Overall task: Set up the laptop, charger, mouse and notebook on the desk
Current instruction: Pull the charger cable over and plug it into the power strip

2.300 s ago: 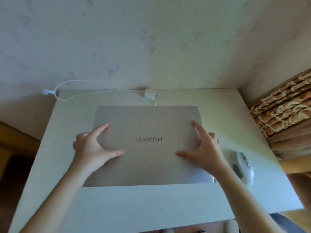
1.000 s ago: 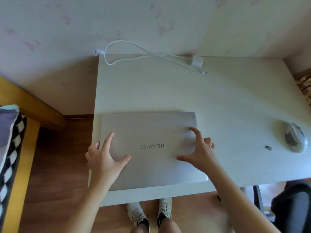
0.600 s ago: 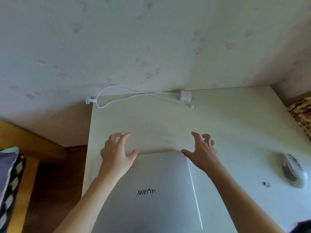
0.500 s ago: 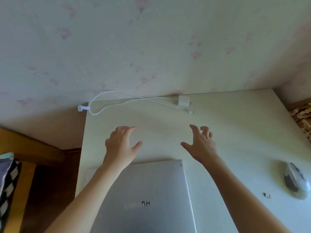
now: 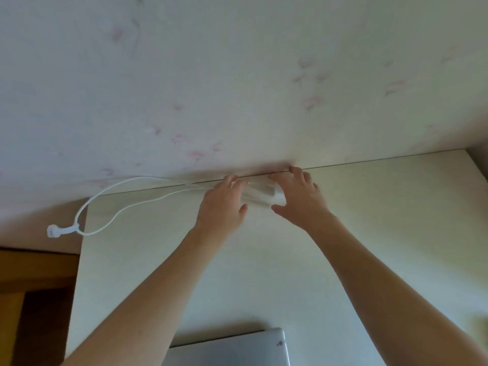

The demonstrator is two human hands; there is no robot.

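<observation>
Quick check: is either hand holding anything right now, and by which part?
Both hands are at the white charger by the wall. The left hand and right hand flank its block, fingers spread; a closed grip cannot be confirmed through the blur.

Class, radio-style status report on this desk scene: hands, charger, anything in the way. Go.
Left hand and right hand open, flanking the charger at the desk's back edge. Grip unclear, blurred. Cable loops off the left side. Laptop closed, near edge. Nothing blocking.
</observation>
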